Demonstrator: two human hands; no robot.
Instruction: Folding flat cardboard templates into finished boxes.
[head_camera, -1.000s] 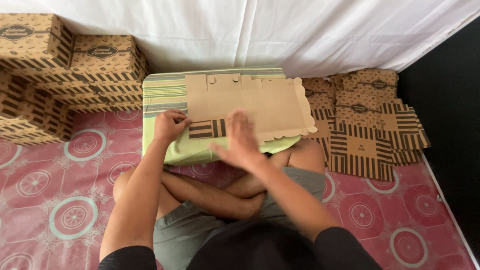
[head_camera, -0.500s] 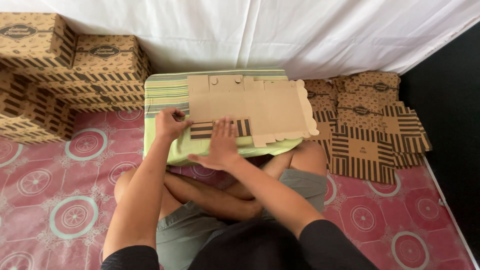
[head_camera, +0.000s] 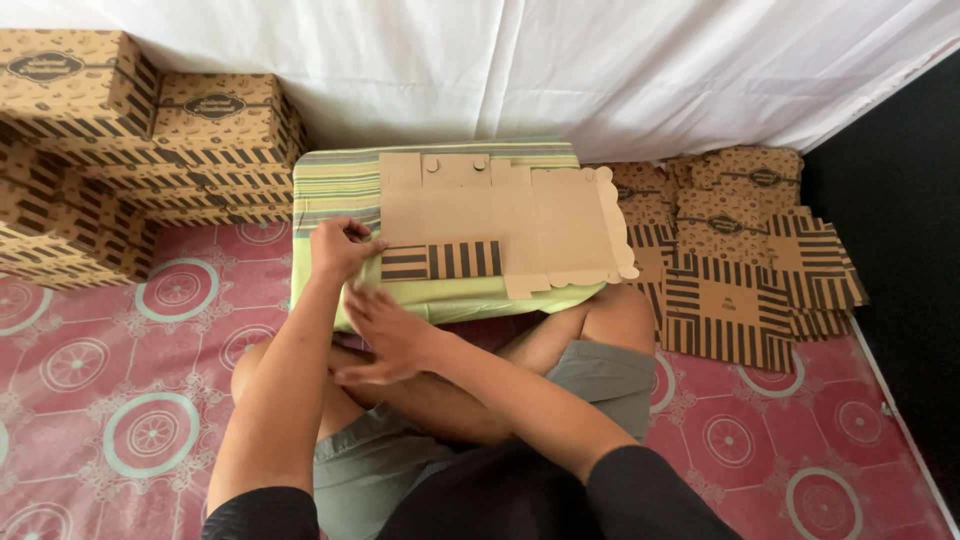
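A flat brown cardboard box blank (head_camera: 500, 215) with a scalloped right edge lies unfolded on a green striped cushion (head_camera: 335, 190) in front of my crossed legs. Its near flap (head_camera: 440, 260) shows dark stripes. My left hand (head_camera: 340, 248) pinches the left end of that striped flap. My right hand (head_camera: 385, 335) hovers lower, over the cushion's front edge and my knee, fingers spread and holding nothing.
Assembled brown patterned boxes (head_camera: 140, 130) are stacked at the left against a white sheet (head_camera: 560, 70). A pile of flat striped box blanks (head_camera: 740, 260) lies to the right. Below is a red patterned floor mat (head_camera: 120, 390); a dark wall is at far right.
My right hand has slid off the cardboard toward me and to the left. The left hand stays on the striped flap's left end.
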